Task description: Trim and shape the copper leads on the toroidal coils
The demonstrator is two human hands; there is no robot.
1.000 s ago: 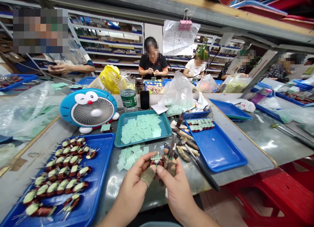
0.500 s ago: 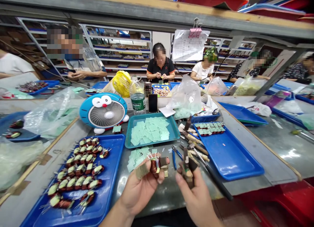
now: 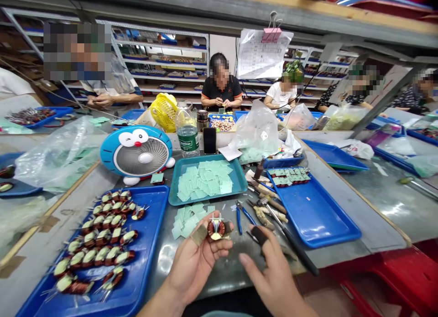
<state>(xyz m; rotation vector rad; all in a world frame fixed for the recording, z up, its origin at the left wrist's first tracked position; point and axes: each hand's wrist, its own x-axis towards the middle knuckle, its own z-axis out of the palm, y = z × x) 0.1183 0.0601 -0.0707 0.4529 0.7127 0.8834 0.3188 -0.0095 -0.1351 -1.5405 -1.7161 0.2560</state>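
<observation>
My left hand [image 3: 196, 257] holds a copper-wound toroid coil [image 3: 216, 229] at its fingertips, with short wires sticking up from it. A tan wrap covers one of its fingers. My right hand [image 3: 270, 269] is apart from the coil, fingers spread, with a dark wrap on one finger and nothing clearly held. Blue-handled pliers [image 3: 243, 216] lie just beyond it. Loose pale green paper squares [image 3: 186, 221] lie beyond my left hand, and a teal tray [image 3: 208, 200] holds more. A blue tray [image 3: 160, 194] at the left carries several rows of finished coils.
Wooden-handled tools [image 3: 267, 203] and a long black-handled tool [image 3: 294, 244] lie at the right, beside a blue tray [image 3: 325, 226]. A blue fan [image 3: 137, 153], water bottle [image 3: 187, 132], phone [image 3: 209, 140] and plastic bags [image 3: 256, 132] stand ahead. A co-worker [image 3: 221, 91] sits across the bench.
My right hand has moved down and away from the coil, and the upright dark thing at its fingers is gone. My left hand has turned the coil face up. The view has shifted slightly.
</observation>
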